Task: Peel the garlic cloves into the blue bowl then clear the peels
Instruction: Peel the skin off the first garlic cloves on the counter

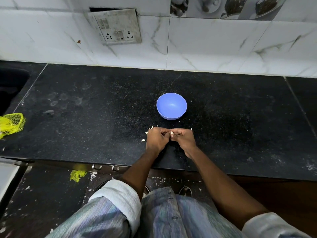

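- While you work, both of your hands meet low over the black speckled stone counter (85, 117), just in front of the round blue plastic bowl (171, 106), which appears to hold nothing yet.
- Your left hand (157, 140) is curled, knuckles up, its fingertips pinching a small pale garlic clove (171, 133) at the point where the two hands touch.
- Your right hand (184, 137) is curled the same way and pinches the same clove from the other side, so both hands are closed on it.
- Both forearms reach forward from rolled white shirt sleeves (118, 194) and angle inward toward each other.
- Small white papery garlic peels (151, 127) lie scattered on the counter beside and just ahead of your left hand; one more piece (142, 140) sits near its outer edge.
- Risk, as a judgement: the clove is small and slick once skinned, so a hard pull could flick it off the counter edge close behind your wrists rather than into the bowl.
- Risk: loose peels are light, and a sweep of your hand may push them to the floor, where white flecks and a scrap of yellow plastic netting (78, 175) already lie.
- A bunched yellow mesh net bag (12, 123) rests well apart at the far left of the counter.
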{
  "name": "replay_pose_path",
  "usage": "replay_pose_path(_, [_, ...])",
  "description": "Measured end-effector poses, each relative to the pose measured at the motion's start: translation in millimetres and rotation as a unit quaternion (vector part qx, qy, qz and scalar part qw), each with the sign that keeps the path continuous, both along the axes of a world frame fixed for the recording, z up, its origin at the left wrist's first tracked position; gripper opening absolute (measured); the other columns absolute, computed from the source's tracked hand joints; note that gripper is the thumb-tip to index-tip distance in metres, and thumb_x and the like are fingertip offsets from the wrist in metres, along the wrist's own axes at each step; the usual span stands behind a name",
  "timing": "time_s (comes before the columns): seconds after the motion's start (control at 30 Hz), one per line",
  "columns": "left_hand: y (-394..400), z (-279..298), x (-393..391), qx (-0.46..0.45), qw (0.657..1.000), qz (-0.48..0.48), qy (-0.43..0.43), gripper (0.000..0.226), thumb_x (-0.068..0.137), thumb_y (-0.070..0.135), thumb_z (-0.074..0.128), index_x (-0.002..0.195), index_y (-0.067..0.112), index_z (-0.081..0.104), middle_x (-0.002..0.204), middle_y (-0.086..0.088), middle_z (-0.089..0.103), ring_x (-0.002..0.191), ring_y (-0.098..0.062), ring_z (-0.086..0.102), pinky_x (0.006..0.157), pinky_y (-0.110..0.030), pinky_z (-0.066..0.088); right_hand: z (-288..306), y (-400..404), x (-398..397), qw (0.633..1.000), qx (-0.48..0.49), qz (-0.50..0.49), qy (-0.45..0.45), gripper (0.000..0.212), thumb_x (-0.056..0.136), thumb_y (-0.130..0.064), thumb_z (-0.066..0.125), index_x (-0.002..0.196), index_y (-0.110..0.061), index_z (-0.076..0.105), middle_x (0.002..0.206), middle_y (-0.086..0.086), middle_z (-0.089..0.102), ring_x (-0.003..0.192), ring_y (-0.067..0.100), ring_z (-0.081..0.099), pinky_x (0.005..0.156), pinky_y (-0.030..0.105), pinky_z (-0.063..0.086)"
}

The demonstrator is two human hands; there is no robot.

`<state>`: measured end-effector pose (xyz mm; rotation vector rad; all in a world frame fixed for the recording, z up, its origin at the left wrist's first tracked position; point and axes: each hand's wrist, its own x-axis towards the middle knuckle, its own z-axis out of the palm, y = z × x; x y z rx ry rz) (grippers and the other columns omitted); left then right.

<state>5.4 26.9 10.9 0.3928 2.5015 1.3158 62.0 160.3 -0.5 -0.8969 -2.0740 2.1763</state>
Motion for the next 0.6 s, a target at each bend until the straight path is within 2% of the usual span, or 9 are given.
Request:
replay_pose_path(0.07, [1.6, -0.1, -0.1, -0.003, 1.0, 0.007, 0.0, 0.01, 0.089, 0.019, 0.076, 0.093, 0.022, 0.086, 0.074, 0.008, 0.078, 0.066, -0.006, 0.071, 0.061, -0.013, 0.051, 1.5, 0.7, 0.0, 1.0, 0.008, 0.003, 0.001, 0.02, 0.094, 0.003, 0.069, 0.112, 0.0, 0.076, 0.1, 0.01, 0.079, 0.091, 0.015, 0.074, 0.082, 0.024, 0.06])
replay_pose_path(0.17, [7.2, 1.5, 2.6, 0.015, 0.999, 0.048, -0.01, 0.007, 0.087, 0.017, 0.079, 0.09, 0.018, 0.086, 0.081, 0.007, 0.08, 0.065, 0.01, 0.066, 0.064, -0.004, 0.046, 5.9, 0.3, -0.9, 1.0, 0.013, -0.009, 0.007, 0.019, 0.091, 0.006, 0.07, 0.109, 0.001, 0.076, 0.096, 0.009, 0.079, 0.088, 0.014, 0.075, 0.076, 0.021, 0.059])
replay_pose_path(0.23, [8.4, 1.5, 3.4, 0.026, 0.998, 0.062, -0.01, 0.007, 0.085, 0.016, 0.081, 0.09, 0.016, 0.086, 0.084, 0.004, 0.08, 0.065, 0.013, 0.065, 0.067, -0.005, 0.048, 6.2, -1.6, -0.8, 1.0, 0.01, -0.016, 0.012, 0.021, 0.089, 0.009, 0.071, 0.107, 0.002, 0.075, 0.094, 0.009, 0.078, 0.086, 0.013, 0.075, 0.075, 0.02, 0.058])
replay_pose_path(0.43, [10.7, 2.7, 7.9, 0.036, 0.994, 0.101, -0.014, 0.009, 0.085, 0.021, 0.081, 0.091, 0.017, 0.086, 0.081, 0.003, 0.08, 0.071, -0.003, 0.073, 0.072, -0.024, 0.06, 6.6, -7.6, -0.1, 0.999, 0.007, -0.035, 0.018, 0.025, 0.087, 0.017, 0.065, 0.109, 0.007, 0.073, 0.09, 0.008, 0.077, 0.08, 0.009, 0.075, 0.075, 0.02, 0.06])
replay_pose_path(0.6, [15.3, -4.4, 14.7, 0.019, 0.991, 0.128, -0.019, 0.009, 0.082, 0.024, 0.078, 0.081, 0.018, 0.085, 0.071, 0.004, 0.077, 0.063, -0.009, 0.071, 0.065, -0.034, 0.06, 1.6, -12.6, 1.5, 0.999, -0.006, -0.042, 0.02, 0.026, 0.087, 0.016, 0.066, 0.098, -0.006, 0.076, 0.089, 0.007, 0.079, 0.085, 0.014, 0.077, 0.075, 0.022, 0.059])
